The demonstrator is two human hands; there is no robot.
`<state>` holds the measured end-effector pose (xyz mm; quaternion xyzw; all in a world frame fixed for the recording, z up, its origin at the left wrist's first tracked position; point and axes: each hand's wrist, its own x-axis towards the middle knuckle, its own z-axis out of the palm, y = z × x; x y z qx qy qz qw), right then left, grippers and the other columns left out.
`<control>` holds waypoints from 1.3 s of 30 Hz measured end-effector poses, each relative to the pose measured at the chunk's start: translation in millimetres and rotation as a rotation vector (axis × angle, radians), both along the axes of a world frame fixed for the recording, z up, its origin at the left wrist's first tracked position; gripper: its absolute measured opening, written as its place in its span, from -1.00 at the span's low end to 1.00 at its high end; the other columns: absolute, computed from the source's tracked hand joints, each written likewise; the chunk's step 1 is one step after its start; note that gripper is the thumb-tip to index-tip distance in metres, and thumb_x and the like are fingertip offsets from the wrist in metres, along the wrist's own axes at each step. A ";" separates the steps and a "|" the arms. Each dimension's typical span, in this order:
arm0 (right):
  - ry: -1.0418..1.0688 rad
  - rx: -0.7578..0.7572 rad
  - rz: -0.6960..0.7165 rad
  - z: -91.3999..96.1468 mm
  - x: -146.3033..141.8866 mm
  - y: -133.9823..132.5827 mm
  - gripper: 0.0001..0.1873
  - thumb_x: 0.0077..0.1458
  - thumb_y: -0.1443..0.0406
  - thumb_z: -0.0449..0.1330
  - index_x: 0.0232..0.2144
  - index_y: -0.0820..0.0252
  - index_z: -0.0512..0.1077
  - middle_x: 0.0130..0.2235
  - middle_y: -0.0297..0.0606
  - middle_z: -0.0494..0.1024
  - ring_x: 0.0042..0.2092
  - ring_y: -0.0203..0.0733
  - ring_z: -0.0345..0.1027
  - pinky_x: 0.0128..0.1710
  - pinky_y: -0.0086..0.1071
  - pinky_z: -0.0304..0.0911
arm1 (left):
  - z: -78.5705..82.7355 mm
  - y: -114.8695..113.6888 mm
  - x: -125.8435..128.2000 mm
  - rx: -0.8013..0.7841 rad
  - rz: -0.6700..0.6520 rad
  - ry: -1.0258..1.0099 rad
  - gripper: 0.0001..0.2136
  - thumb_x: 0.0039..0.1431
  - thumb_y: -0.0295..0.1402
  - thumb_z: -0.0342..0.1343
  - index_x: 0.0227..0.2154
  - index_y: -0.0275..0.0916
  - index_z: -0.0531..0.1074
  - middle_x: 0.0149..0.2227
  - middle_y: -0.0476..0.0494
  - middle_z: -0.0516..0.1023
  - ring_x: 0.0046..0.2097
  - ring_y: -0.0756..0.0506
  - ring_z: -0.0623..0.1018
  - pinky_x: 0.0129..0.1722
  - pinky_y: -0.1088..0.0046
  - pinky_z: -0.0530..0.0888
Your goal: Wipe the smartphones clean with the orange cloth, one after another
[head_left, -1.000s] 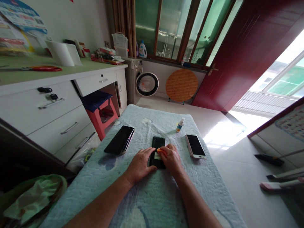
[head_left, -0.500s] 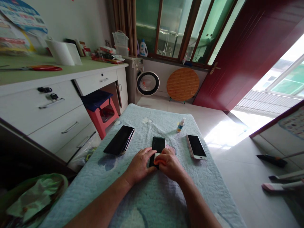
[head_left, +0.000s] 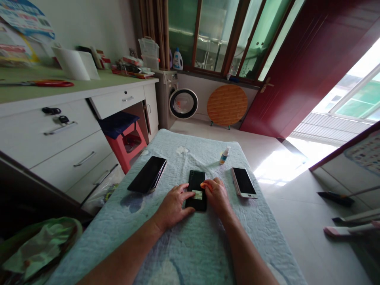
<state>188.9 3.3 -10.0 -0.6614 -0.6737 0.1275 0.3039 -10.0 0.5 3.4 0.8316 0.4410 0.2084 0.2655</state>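
A black phone [head_left: 197, 180] lies back side up on the cloth-covered table, with a pale label on its lower half. My left hand [head_left: 174, 204] steadies it from the left, forefinger on the label and thumb at the lower edge. Pinched in my right hand [head_left: 219, 194] is a small orange cloth [head_left: 204, 185], at the phone's right edge. To the left rests a larger dark phone [head_left: 148, 174] in an opened flip case. A white-framed phone [head_left: 244, 182] lies to the right. Behind it stands a small spray bottle [head_left: 224, 155].
A light blue quilted cloth [head_left: 184, 138] covers the table. On the left are white drawers [head_left: 68, 146] and a red stool [head_left: 127, 146]. A bin [head_left: 41, 245] stands at lower left. Beyond are an open washing machine door [head_left: 183, 103] and a round wooden tabletop [head_left: 227, 105].
My right hand has moved right with the orange cloth, from over the phone's lower half to its right edge, uncovering the label. My left hand stays at the phone.
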 end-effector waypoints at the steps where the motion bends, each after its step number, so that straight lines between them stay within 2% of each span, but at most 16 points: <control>1: -0.004 0.011 -0.021 -1.4 0.3 2.2 -0.77 0.12 0.33 0.07 -0.28 0.10 0.54 -0.32 -0.27 0.41 -0.20 -0.20 0.26 -0.15 -0.37 0.13 | 0.1 0.0 0.0 0.006 -0.002 0.004 -0.56 -0.04 -0.28 0.28 -0.02 -0.11 0.47 0.17 -0.22 0.33 0.17 -0.26 0.33 0.17 0.15 0.25; 6: -0.046 0.031 -0.059 -2.1 1.6 7.1 -0.74 0.20 0.26 0.05 -0.25 0.09 0.54 -0.33 -0.26 0.44 -0.23 -0.20 0.27 -0.16 -0.37 0.12 | 0.4 -0.3 -0.3 0.017 0.000 0.005 -0.56 -0.04 -0.31 0.28 -0.02 -0.13 0.47 0.16 -0.24 0.33 0.16 -0.27 0.34 0.17 0.15 0.26; 10: -0.112 -0.047 -0.043 4.3 5.6 5.3 -0.74 0.18 0.23 0.08 -0.33 0.14 0.57 -0.38 -0.24 0.47 -0.29 -0.21 0.30 -0.25 -0.40 0.11 | 1.1 -0.7 -0.2 0.004 0.007 0.002 -0.56 -0.05 -0.28 0.28 -0.03 -0.10 0.47 0.16 -0.20 0.33 0.15 -0.26 0.36 0.16 0.14 0.27; 15: -0.123 -0.142 0.044 20.6 9.6 -4.8 -0.76 0.11 0.25 0.12 -0.42 0.16 0.58 -0.41 -0.24 0.52 -0.33 -0.23 0.34 -0.32 -0.43 0.10 | 1.1 -1.4 0.2 0.002 0.015 -0.008 -0.56 -0.06 -0.29 0.28 -0.03 -0.07 0.47 0.16 -0.18 0.34 0.15 -0.26 0.35 0.16 0.14 0.27; 20: -0.020 -0.240 0.158 36.6 11.3 -21.2 -0.78 0.04 0.27 0.14 -0.50 0.19 0.57 -0.45 -0.27 0.53 -0.40 -0.27 0.34 -0.39 -0.44 0.11 | 2.0 -2.5 0.8 0.006 0.016 0.008 -0.56 -0.05 -0.31 0.28 -0.02 -0.08 0.47 0.16 -0.20 0.33 0.17 -0.26 0.34 0.17 0.15 0.26; 26: 0.056 -0.341 0.241 39.3 17.4 -29.2 -0.82 -0.02 0.27 0.17 -0.53 0.19 0.55 -0.50 -0.32 0.49 -0.44 -0.29 0.31 -0.47 -0.47 0.07 | 1.6 -3.1 1.1 0.022 0.016 0.030 -0.56 -0.04 -0.31 0.27 -0.01 -0.11 0.47 0.16 -0.23 0.33 0.15 -0.26 0.35 0.16 0.17 0.27; 30: 0.024 -0.259 0.168 32.6 14.1 -21.9 -0.82 0.01 0.29 0.15 -0.49 0.17 0.56 -0.45 -0.31 0.52 -0.39 -0.27 0.33 -0.39 -0.45 0.11 | 1.5 -2.9 0.7 0.026 0.007 0.047 -0.54 -0.02 -0.30 0.27 0.01 -0.11 0.45 0.17 -0.23 0.32 0.17 -0.25 0.33 0.18 0.18 0.25; 36: -0.078 -0.056 -0.076 13.2 1.9 -1.1 -0.76 0.14 0.21 0.10 -0.33 0.16 0.56 -0.36 -0.24 0.52 -0.26 -0.21 0.34 -0.23 -0.43 0.11 | 0.7 -1.1 0.1 0.028 -0.013 0.069 -0.53 0.00 -0.25 0.26 0.03 -0.14 0.44 0.18 -0.27 0.30 0.17 -0.26 0.33 0.18 0.18 0.24; 39: -0.117 -0.023 -0.150 7.5 -0.9 5.9 -0.73 0.18 0.18 0.08 -0.30 0.16 0.54 -0.34 -0.23 0.52 -0.25 -0.20 0.33 -0.22 -0.43 0.10 | -0.7 -0.7 0.3 0.042 -0.009 0.067 -0.54 -0.01 -0.26 0.26 0.02 -0.15 0.44 0.17 -0.26 0.31 0.17 -0.26 0.33 0.18 0.19 0.24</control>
